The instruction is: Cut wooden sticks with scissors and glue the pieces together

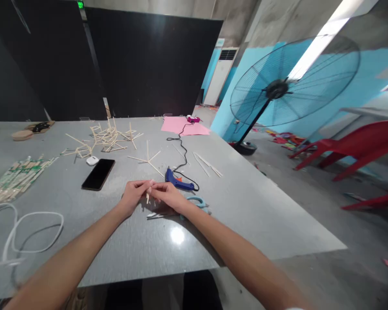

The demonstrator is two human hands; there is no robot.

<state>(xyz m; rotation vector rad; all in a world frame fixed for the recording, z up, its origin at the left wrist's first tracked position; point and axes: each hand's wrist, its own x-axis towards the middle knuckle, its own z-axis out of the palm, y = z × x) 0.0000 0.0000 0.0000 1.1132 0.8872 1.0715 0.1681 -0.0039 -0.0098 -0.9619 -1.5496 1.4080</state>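
Head view: left hand (134,194) and right hand (168,194), grip pinched closed, hold at least 1 stick (148,198) near 1 glue gun (178,183).

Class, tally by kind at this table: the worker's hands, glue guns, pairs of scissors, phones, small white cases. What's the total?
Left hand and right hand: 2
Glue gun: 1
Scissors: 1 pair
Phone: 1
Small white case: 1
Total: 6

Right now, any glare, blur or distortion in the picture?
Head view, centre: pale wooden sticks blur between bare left hand and bare right hand; head view, below them: round white glare on grey tabletop; head view, right: black wire-cage fan looks stretched, likely lens distortion.
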